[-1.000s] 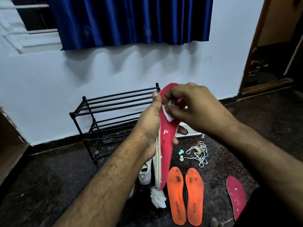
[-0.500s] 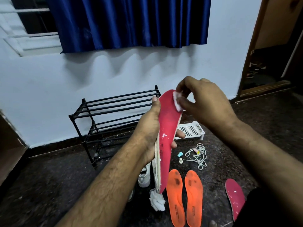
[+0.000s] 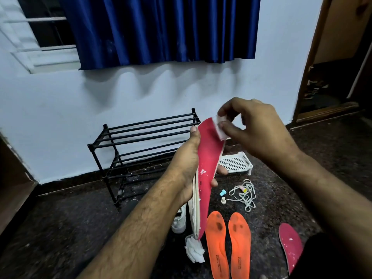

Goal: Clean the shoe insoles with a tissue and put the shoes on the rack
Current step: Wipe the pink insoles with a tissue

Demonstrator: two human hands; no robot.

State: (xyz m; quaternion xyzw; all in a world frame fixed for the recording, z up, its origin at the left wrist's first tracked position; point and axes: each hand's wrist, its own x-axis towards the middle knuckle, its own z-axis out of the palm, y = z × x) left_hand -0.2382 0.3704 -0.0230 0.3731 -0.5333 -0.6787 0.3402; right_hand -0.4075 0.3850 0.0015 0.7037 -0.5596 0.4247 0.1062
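The left fingers [image 3: 220, 170] are curling round from behind a red insole [image 3: 208, 162], with the thumb lying up its left edge, so the left hand [image 3: 188, 162] is gripping it upright in front of the chest, together with a pale insole [image 3: 195, 208] stacked against its left side. The right fingers [image 3: 228, 127] are pinching a small folded tissue [image 3: 221, 127] against the insole's top right edge, the right hand [image 3: 255, 127] arching over it from the right.

Going from large to small: a black rack [image 3: 141, 146] is standing against the far wall, holding no shoes that can be seen. On the floor [image 3: 60, 228] two orange insoles [image 3: 228, 244] are lying side by side in the near middle, with a second red insole [image 3: 290, 244] at the near right. A white shoe [image 3: 179, 221] is partly hiding behind the left forearm. A white tray [image 3: 236, 162] is sitting further back, with tangled laces [image 3: 244, 193] just in front of it, and a crumpled wad of tissue [image 3: 194, 249] is lying below the held insoles.

The insole is probably light, thin and bendy, so it is likely to flop if taken by one end; gripping it about the middle, as here, gives the wiping hand something firm to press against. The tissue is soft and could tear or shed, as the white flecks on the red surface suggest, so light strokes are best. Both forearms are reaching forward and angling inward, the left wrist turning the insole's face towards the right hand.
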